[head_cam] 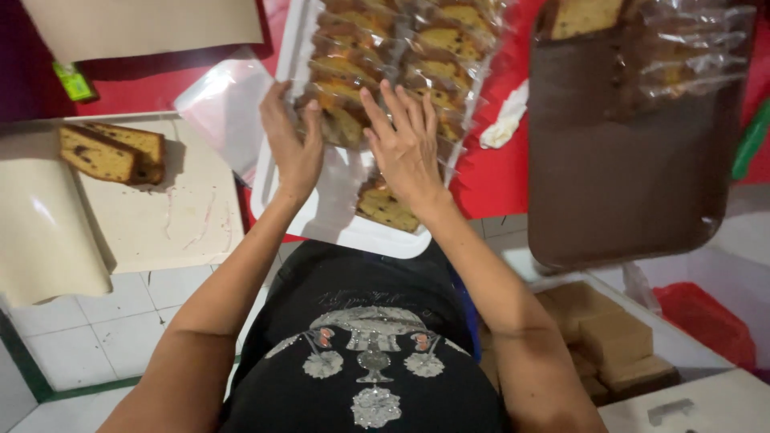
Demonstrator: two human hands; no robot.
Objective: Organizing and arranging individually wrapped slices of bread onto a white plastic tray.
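Both hands, the left hand (293, 148) and right hand (407, 144), lay flat with loose fingers on wrapped cake slices (385, 48) filling the white tray's (277, 192) far end. Its near edge held one slice (385, 207), and bare cake (112, 152) waited on the board's (176, 224) far corner

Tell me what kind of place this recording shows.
Probably a small home bakery or cake-packing spot. Both hands, left hand and right hand, press on bagged cake slices in a white tray; unwrapped cake slices lie on a white board, and a brown tray holds more bagged slices.
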